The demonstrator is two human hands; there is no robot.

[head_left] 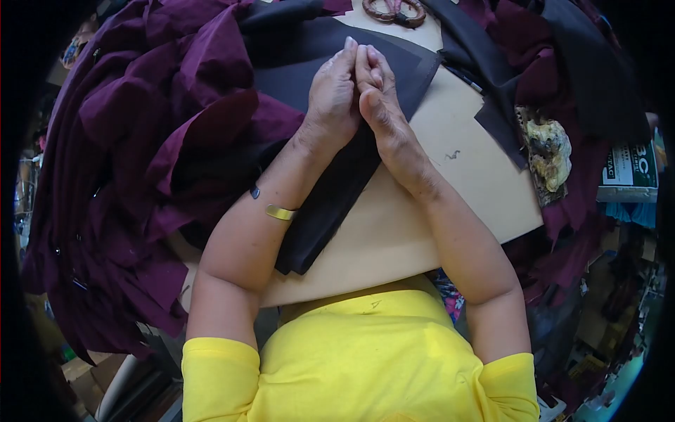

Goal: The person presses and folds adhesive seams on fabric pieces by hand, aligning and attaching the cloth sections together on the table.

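My left hand (333, 97) and my right hand (389, 116) are pressed against each other above the dark cloth, fingers pointing away from me. The right fingers are bent in toward the left palm. Whatever lies between the hands, if anything, is hidden. Under them a black cloth piece (320, 218) stretches toward me across the pale board (380, 218). A wider dark piece (418, 67) lies beyond, on the same board. To the left of my left hand is a big heap of maroon cloth (211, 63).
Two brown-wrapped loops (411, 20), like scissor handles, lie at the far edge. A dark pen-like stick (464, 79) rests near more black cloth (590, 77) on the right. Beside it sits a lumpy yellowish object (550, 156). A lettered green-and-white box (629, 169) stands farther right.
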